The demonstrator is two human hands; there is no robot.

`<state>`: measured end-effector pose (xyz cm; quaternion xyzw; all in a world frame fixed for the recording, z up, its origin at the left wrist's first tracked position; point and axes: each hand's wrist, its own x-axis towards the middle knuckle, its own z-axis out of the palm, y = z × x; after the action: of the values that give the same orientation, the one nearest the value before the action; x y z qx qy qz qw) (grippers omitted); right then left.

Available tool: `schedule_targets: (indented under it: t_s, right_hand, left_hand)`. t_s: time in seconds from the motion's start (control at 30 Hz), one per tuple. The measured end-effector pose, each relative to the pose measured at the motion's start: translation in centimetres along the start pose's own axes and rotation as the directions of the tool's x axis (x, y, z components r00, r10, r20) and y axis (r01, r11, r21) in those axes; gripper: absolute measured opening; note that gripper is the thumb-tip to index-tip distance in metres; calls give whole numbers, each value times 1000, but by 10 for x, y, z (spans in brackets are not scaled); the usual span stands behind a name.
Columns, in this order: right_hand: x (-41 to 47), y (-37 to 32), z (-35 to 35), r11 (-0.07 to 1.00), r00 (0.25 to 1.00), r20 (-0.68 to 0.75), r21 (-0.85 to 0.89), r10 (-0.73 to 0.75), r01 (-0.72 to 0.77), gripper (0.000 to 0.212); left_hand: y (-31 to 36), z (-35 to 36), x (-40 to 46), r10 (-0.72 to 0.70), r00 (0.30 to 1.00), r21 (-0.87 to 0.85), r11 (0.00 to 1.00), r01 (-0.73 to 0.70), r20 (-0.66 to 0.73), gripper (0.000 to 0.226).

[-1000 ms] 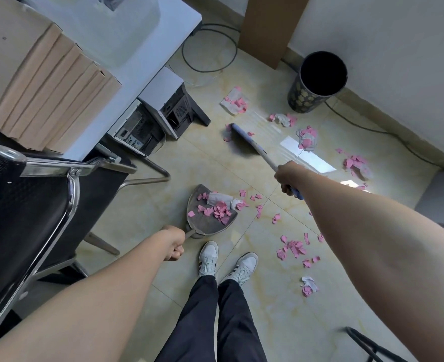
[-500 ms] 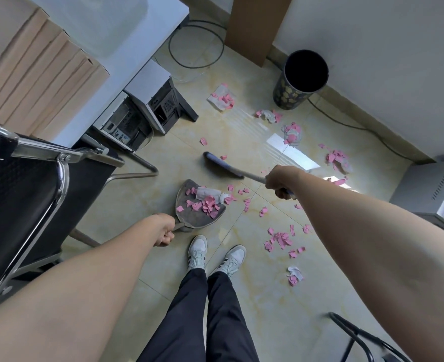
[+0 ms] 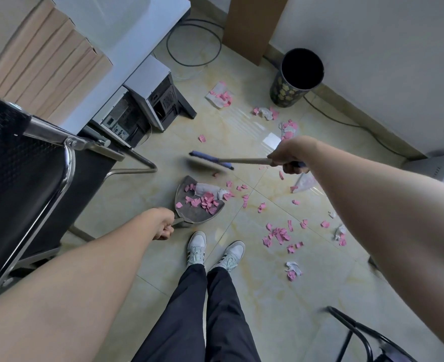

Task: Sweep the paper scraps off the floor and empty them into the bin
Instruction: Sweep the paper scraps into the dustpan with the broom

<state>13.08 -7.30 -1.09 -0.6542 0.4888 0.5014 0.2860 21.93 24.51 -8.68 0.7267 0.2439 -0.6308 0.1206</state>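
Swept back from near the bin [image 3: 298, 77], the broom [image 3: 211, 161], gripped by the right hand [image 3: 287, 156], now hovers just beyond the dustpan [image 3: 197, 205], whose handle the left hand [image 3: 163, 227] grips; many scraps [image 3: 279, 235] remain.

Soft daylight, floor glare, wide-angle warp

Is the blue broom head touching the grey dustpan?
Apart. Head view shows bare floor between the blue broom head and grey dustpan.

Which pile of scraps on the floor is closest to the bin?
The pink-and-white clump just left of the bin's base; every other pile lies farther out.
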Motion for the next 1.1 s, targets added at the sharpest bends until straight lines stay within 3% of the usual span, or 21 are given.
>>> schedule_targets:
  t_s: [0.2, 0.37, 0.53, 0.7, 0.8, 1.1]
  right_hand:
    - [22, -28, 39, 979, 974, -196, 146, -114, 144, 43]
    - [34, -47, 53, 979, 961, -245, 123, -131, 164, 45]
    - [38, -47, 59, 992, 981, -178, 94, -70, 88, 38]
    - [34, -25, 64, 999, 998, 45, 35, 33, -34, 38]
    - [29, -10, 68, 998, 993, 104, 16, 52, -54, 40]
    - [14, 29, 76, 996, 994, 108, -86, 6, 4, 43]
  left_hand:
    - [-8, -2, 11, 9, 1000, 22, 1000, -9, 10, 29]
    - [-8, -5, 22, 13, 1000, 20, 1000, -14, 23, 29]
    - [-11, -8, 23, 20, 1000, 19, 1000, -20, 18, 29]
    - [-12, -9, 21, 42, 999, -6, 999, -42, -2, 28]
    - [-14, -8, 18, 51, 999, -4, 999, -51, -2, 28]
    - [-19, 0, 19, 47, 998, 41, 998, -45, -31, 23]
